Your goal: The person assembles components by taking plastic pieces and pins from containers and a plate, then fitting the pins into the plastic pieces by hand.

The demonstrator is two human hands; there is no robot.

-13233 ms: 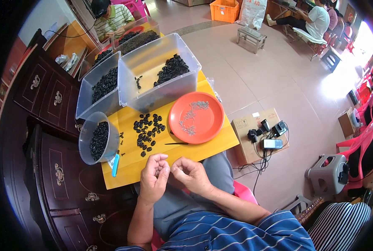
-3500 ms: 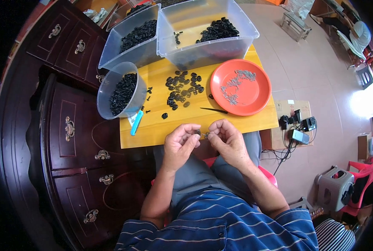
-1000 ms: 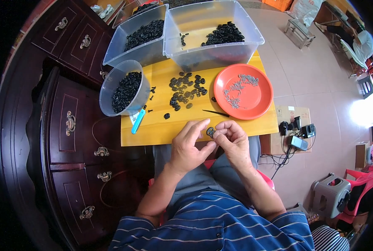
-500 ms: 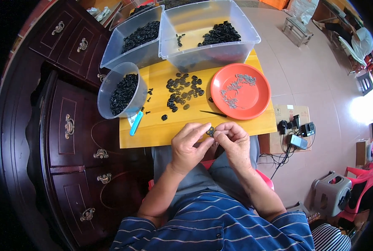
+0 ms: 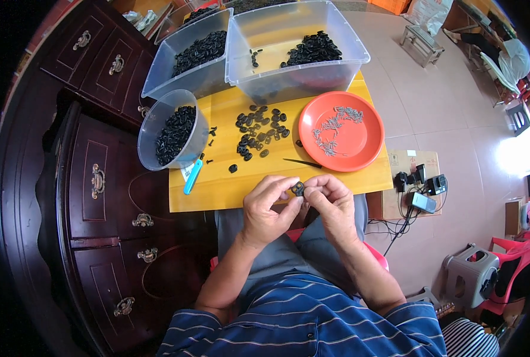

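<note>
A small black oval part with two round openings (image 5: 298,188) is held just over the table's near edge. My left hand (image 5: 266,207) grips it from the left between thumb and fingertips. From the other side, my right hand (image 5: 335,208) pinches at its right edge, fingers curled; whether a tiny piece is also in that pinch is hidden. Beyond my hands, several similar black oval parts (image 5: 259,140) lie scattered on the yellow tabletop (image 5: 217,193). To their right rests a red plate (image 5: 369,156) with thin grey metal pins (image 5: 349,113) in it.
Two clear plastic bins (image 5: 297,74) with black parts stand at the back. A round clear tub (image 5: 147,140) of black pieces sits left, beside a turquoise-handled tool (image 5: 193,177). A thin dark pointed tool (image 5: 302,162) lies near the plate. Dark wooden drawers (image 5: 98,178) flank the left.
The black part has tilted slightly between my fingertips, and its two openings now face up more plainly. Both hands stay in nearly the same place.
</note>
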